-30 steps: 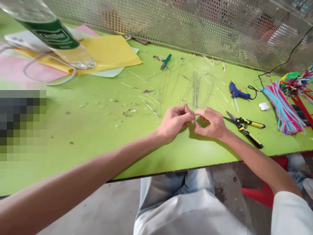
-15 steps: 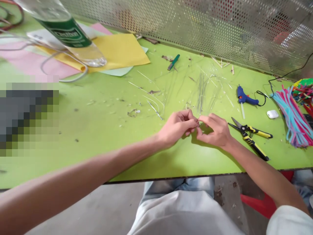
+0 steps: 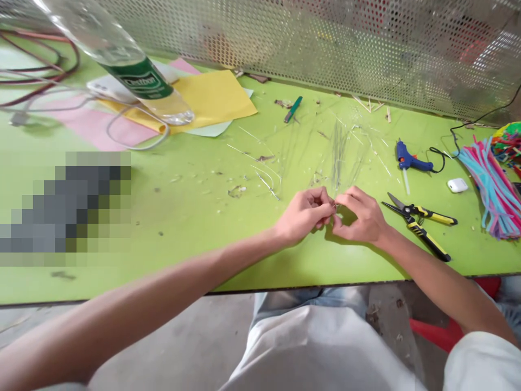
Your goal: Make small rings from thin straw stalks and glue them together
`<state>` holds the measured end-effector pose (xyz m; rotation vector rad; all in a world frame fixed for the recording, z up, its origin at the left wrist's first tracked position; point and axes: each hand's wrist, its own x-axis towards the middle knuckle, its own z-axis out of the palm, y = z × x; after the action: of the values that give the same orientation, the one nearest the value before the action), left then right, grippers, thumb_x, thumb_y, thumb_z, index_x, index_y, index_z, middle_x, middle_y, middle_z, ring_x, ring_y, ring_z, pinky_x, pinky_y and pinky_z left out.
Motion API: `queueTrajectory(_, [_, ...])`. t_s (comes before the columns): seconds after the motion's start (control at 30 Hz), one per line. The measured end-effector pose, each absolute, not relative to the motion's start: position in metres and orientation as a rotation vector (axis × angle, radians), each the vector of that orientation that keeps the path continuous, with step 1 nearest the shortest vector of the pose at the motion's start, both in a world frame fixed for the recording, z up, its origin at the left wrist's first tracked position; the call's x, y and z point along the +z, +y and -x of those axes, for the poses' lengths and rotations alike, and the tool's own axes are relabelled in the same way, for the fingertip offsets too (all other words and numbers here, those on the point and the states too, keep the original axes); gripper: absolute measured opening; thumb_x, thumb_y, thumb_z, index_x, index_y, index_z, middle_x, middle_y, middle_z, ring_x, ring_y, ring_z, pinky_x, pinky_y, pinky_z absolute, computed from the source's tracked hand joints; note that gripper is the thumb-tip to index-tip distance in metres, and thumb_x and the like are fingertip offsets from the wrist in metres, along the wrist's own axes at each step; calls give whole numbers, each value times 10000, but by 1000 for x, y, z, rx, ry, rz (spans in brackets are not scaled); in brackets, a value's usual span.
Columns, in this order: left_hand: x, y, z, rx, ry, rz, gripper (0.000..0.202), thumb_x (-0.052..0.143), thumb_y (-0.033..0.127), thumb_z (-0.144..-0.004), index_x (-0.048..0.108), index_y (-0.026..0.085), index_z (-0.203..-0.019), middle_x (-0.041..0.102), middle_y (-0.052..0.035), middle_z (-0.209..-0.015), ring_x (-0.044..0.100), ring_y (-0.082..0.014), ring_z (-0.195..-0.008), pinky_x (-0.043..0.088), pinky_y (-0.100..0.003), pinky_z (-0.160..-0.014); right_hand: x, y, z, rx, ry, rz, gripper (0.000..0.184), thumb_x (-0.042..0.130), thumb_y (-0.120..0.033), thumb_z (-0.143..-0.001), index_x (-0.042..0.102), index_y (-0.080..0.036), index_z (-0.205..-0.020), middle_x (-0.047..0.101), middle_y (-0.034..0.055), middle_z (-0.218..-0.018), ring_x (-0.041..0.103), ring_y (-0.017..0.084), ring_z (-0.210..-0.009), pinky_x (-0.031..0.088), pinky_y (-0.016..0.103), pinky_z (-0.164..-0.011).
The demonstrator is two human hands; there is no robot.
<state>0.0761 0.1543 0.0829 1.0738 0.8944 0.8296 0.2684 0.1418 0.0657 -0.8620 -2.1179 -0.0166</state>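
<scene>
Near the table's front edge, my left hand (image 3: 308,213) is closed in a pinch, with thumb and forefinger pressed together. My right hand (image 3: 360,215) meets it fingertip to fingertip, its thumb and forefinger curled around a small gap. Between the fingertips is something tiny, thin and dark that I cannot make out. Just beyond my hands lies a bundle of thin wires (image 3: 337,155). More bent wire pieces (image 3: 266,183) are scattered to the left. Yellow-and-black pruning shears (image 3: 419,218) lie with blades apart, right of my right hand.
A blue glue gun (image 3: 410,159), a white earbud case (image 3: 457,185) and pipe cleaners (image 3: 494,190) lie to the right. A green craft knife (image 3: 293,109) is farther back. A water bottle (image 3: 142,81) leans over yellow paper (image 3: 220,100) at left. A perforated metal panel (image 3: 285,43) borders the back.
The camera view has shifted, so the tabletop things at left appear farther right and slightly lower. My hands stay together in nearly the same pinching pose.
</scene>
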Motion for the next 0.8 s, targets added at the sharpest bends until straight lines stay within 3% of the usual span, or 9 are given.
queueTrajectory(0.2, [84,155,-75,847,898,-1062,225,779,249,-661,563,187,-650,574,28,-502,481,-76,-427,353,-180,-422,70,139,-264,93,-2132,830,373,711,-243,-903,623,-241,-1265,714,74,-1054,720,220,-936,661,345,-799])
queueTrajectory(0.3, [83,155,-74,863,874,-1058,269,808,250,-688,549,186,-655,599,23,-558,495,-74,-446,369,-183,-434,94,133,-282,25,-2154,920,463,746,-317,-926,613,-229,-1361,729,118,-1185,738,260,-1095,673,404,-929])
queueTrajectory(0.37, [81,154,-72,848,874,-1065,284,820,245,-714,548,185,-662,615,18,-589,501,-75,-459,372,-182,-438,117,131,-316,-56,-2135,1062,423,734,-300,-951,637,-245,-1359,742,108,-1221,739,256,-1133,658,427,-994])
queueTrajectory(0.47, [79,152,-70,836,881,-1090,279,829,242,-720,562,182,-667,638,13,-649,516,-75,-478,393,-188,-451,155,131,-393,-113,-2003,1414,342,731,-301,-948,701,-234,-1282,778,89,-1143,757,237,-989,666,413,-895])
queueTrajectory(0.53, [79,152,-69,842,889,-1116,275,831,249,-716,570,179,-663,653,5,-683,538,-81,-495,416,-194,-462,172,136,-443,-123,-1856,1683,394,725,-301,-932,699,-196,-1311,796,115,-1143,771,261,-980,668,435,-875])
queueTrajectory(0.6, [80,152,-70,846,904,-1139,267,829,254,-706,578,176,-658,664,-3,-704,562,-89,-509,441,-202,-473,177,147,-475,-163,-1896,1891,528,747,-260,-890,665,-162,-1403,772,163,-1320,752,309,-1174,633,491,-1042])
queueTrajectory(0.67, [82,153,-72,847,919,-1142,258,827,254,-696,585,172,-658,673,-9,-706,578,-94,-515,459,-207,-485,171,165,-485,-172,-2112,2039,659,705,-214,-912,562,-121,-1549,664,203,-1536,636,340,-1422,508,524,-1236])
queueTrajectory(0.73, [84,153,-74,856,924,-1118,257,827,253,-690,584,172,-662,675,-9,-686,587,-97,-516,466,-207,-489,156,188,-478,-129,-2360,2191,764,664,-158,-924,438,-84,-1650,553,230,-1656,535,348,-1537,434,503,-1297])
queueTrajectory(0.8, [85,154,-75,878,917,-1084,260,829,249,-688,580,174,-672,673,-7,-667,590,-100,-518,471,-207,-489,141,211,-463,-77,-2433,2244,757,654,-94,-893,469,-65,-1627,571,249,-1632,568,354,-1500,463,469,-1257])
